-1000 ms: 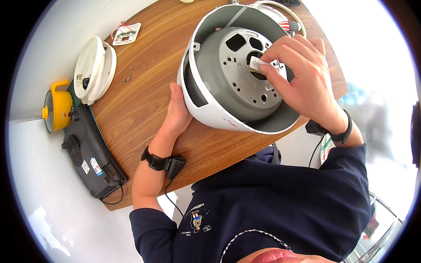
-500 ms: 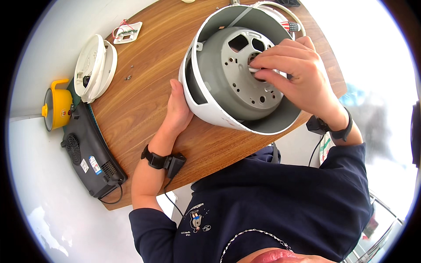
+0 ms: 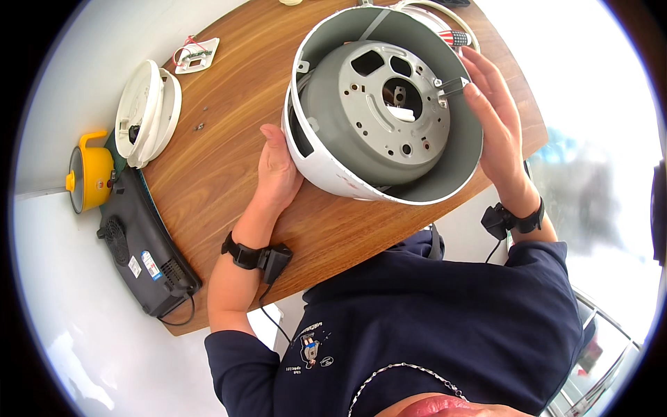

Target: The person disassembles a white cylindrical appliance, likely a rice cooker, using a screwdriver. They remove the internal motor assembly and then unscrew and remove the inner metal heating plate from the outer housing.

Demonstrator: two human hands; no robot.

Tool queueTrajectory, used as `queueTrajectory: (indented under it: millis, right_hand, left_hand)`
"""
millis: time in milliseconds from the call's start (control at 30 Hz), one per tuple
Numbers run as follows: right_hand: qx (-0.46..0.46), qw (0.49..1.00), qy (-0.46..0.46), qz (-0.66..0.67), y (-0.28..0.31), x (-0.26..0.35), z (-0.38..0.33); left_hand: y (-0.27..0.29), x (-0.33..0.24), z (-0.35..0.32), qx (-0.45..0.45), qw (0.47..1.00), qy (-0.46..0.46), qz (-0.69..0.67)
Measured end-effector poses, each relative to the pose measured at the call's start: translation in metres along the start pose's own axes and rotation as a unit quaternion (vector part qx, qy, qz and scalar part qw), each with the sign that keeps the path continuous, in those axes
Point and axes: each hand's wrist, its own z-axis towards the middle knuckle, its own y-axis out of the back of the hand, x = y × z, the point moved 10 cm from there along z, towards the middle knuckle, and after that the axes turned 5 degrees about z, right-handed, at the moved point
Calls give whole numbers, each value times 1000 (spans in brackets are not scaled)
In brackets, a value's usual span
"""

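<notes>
A white round appliance housing [image 3: 326, 170], like a rice cooker body turned open side up, stands tilted on the table between my hands. Inside it sits a grey metal bowl [image 3: 330, 128] with a flat, perforated face. A small white plastic piece [image 3: 401, 114] lies at the bowl's central hole, apart from my fingers. My left hand [image 3: 279, 167] braces the housing's left wall, thumb raised along it; its other fingers are partly hidden underneath. At the right rim, my right hand [image 3: 497, 115] holds the wall, thumb on the edge beside a metal bracket [image 3: 453, 87] and fingers outside.
White plastic covers [image 3: 149, 115] lean at the table's left edge, near a small circuit board with red wires [image 3: 197, 55]. Loose screws [image 3: 200, 127] lie on the wooden table [image 3: 229, 149]. Further left are a black appliance base [image 3: 142, 243] and a yellow pot [image 3: 92, 174].
My right hand has let go of the white piece at the central hole and moved right to the rim. The housing has turned and shifted slightly left. My left hand stays against it.
</notes>
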Motion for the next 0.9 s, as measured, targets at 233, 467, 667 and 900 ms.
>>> queueTrajectory:
  millis: [233,467,667,900]
  right_hand:
    - [38,999,7,-33,-11,11,-6]
    - [14,1000,6,18,-18,37,-10]
    - [-5,998,-3,63,-7,38,-12]
    - [-42,974,-77,211,34,14,-10]
  left_hand:
    - [-5,-3,-1,17,1000,15,17]
    - [-15,-2,-4,24,998,22,-49]
    - [-27,-3,-10,66,996,24,-61]
    - [-56,-16,-25,130,992,-3,6]
